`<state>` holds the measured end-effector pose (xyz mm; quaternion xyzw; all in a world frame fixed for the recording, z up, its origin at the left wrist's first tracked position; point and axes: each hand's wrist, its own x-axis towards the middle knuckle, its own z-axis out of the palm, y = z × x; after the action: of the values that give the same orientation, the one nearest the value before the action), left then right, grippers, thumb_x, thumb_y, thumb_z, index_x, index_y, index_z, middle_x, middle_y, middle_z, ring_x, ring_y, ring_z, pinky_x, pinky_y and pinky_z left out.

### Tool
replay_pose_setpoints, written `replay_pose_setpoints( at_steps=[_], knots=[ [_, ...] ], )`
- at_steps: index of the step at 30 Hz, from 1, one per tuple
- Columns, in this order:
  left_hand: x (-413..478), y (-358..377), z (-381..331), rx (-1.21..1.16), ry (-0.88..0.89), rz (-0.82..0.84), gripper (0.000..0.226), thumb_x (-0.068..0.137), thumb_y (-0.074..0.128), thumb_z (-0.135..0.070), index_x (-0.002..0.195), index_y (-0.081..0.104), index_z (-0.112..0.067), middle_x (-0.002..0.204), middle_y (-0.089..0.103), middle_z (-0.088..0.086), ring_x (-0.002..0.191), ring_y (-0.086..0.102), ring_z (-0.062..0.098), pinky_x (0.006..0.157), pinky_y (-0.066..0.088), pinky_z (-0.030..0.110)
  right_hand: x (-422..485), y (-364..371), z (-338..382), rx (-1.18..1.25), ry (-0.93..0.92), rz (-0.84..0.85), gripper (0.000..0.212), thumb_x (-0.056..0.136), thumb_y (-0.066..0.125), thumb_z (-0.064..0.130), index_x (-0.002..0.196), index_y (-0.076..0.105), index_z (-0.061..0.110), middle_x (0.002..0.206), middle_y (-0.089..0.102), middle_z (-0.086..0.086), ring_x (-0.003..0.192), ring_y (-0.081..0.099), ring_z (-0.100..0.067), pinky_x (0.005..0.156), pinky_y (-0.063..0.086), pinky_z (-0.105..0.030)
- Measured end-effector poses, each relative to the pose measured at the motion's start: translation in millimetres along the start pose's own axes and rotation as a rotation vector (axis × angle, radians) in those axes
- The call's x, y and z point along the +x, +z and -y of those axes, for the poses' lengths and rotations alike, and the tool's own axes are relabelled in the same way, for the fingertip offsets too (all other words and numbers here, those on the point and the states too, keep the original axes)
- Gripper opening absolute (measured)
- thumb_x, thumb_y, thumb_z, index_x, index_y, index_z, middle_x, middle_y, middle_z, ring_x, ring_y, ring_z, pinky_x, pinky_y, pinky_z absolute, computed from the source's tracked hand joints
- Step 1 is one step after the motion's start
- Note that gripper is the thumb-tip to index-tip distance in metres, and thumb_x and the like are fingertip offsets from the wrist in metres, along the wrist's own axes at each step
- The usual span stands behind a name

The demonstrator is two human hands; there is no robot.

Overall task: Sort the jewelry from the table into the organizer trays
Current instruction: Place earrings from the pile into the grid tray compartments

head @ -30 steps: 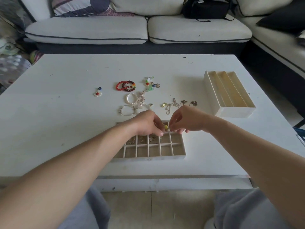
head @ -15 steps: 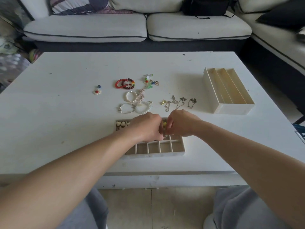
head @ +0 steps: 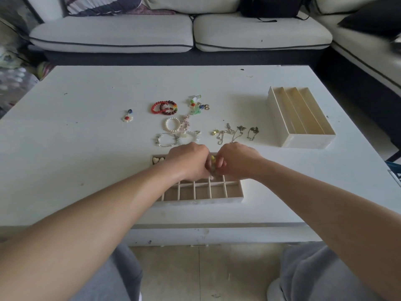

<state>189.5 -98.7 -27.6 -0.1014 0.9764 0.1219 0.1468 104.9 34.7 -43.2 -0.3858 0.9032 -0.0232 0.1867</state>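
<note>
Head view: left hand (head: 188, 162) and right hand (head: 237, 161) together pinch a yellow trinket (head: 212, 158).

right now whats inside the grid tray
Two pale hearts sit in the back left cell of the tray; the near row looks bare. The left hand and right hand hide the rest.

White sofa (head: 152, 35) w/ striped pillow (head: 102, 3), black bag (head: 271, 6), dark cushion (head: 373, 20) at rt.
</note>
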Motion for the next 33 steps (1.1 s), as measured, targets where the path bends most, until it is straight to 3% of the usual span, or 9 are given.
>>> replay_pose_setpoints(
  at_steps=[4, 9, 16, 23, 29, 33],
  knots=[
    [1.9, -3.4, 9.6, -0.116, -0.013, 0.054, 0.014, 0.080, 0.068, -0.024, 0.089, 0.072, -0.033, 0.092, 0.069, -0.010, 0.084, 0.065, 0.015, 0.071, 0.055, 0.031, -3.8, -1.9, -1.4, 0.011, -0.026, 0.020, 0.018, 0.091, 0.058, 0.032, 0.100, 0.073, 0.037, 0.103, 0.070, 0.008, 0.100, 0.065, -0.019, 0.078, 0.056, -0.034],
    [4.6, -2.3, 11.7, -0.247, 0.050, 0.120, 0.021, 0.081, 0.067, -0.020, 0.088, 0.072, -0.039, 0.094, 0.066, -0.011, 0.084, 0.065, 0.014, 0.076, 0.056, 0.033, -1.3, -2.8, -1.8, 0.083, -0.003, 0.013, 0.012, 0.088, 0.063, 0.036, 0.083, 0.075, 0.037, 0.095, 0.072, 0.010, 0.092, 0.066, -0.015, 0.074, 0.058, -0.033],
    [4.3, -3.2, 9.7, -0.287, 0.076, 0.194, 0.026, 0.085, 0.061, -0.014, 0.082, 0.078, -0.034, 0.080, 0.060, -0.012, 0.075, 0.055, 0.009, 0.064, 0.043, 0.026, 0.6, -0.4, -3.4, 0.064, 0.044, -0.030, 0.016, 0.089, 0.059, 0.042, 0.080, 0.072, 0.038, 0.089, 0.071, 0.010, 0.087, 0.067, -0.017, 0.066, 0.054, -0.028],
    [1.6, -5.5, 4.5, -0.301, 0.052, 0.253, 0.035, 0.087, 0.052, -0.008, 0.094, 0.080, -0.029, 0.087, 0.073, -0.008, 0.072, 0.057, 0.001, 0.062, 0.041, 0.020, 0.6, -2.9, -2.2, 0.149, 0.083, -0.029, 0.028, 0.090, 0.057, 0.044, 0.082, 0.076, 0.026, 0.078, 0.071, 0.003, 0.074, 0.068, -0.019, 0.064, 0.058, -0.030],
    [5.7, -2.0, 6.3, -0.301, 0.038, 0.215, 0.033, 0.086, 0.052, -0.010, 0.086, 0.078, -0.031, 0.089, 0.073, -0.004, 0.084, 0.066, 0.022, 0.069, 0.049, 0.029, -1.0, -2.5, -2.0, 0.148, 0.092, 0.007, 0.026, 0.088, 0.061, 0.046, 0.087, 0.078, 0.026, 0.082, 0.069, 0.001, 0.075, 0.065, -0.020, 0.058, 0.050, -0.025],
    [4.9, -2.8, 5.3, -0.283, 0.069, 0.236, 0.035, 0.089, 0.049, -0.010, 0.089, 0.077, -0.030, 0.082, 0.070, -0.010, 0.074, 0.059, 0.007, 0.063, 0.043, 0.023, -1.7, -2.2, 1.2, 0.136, 0.087, 0.003, 0.019, 0.085, 0.065, 0.041, 0.086, 0.077, 0.027, 0.081, 0.069, 0.001, 0.078, 0.066, -0.021, 0.066, 0.057, -0.030]
  ],
)
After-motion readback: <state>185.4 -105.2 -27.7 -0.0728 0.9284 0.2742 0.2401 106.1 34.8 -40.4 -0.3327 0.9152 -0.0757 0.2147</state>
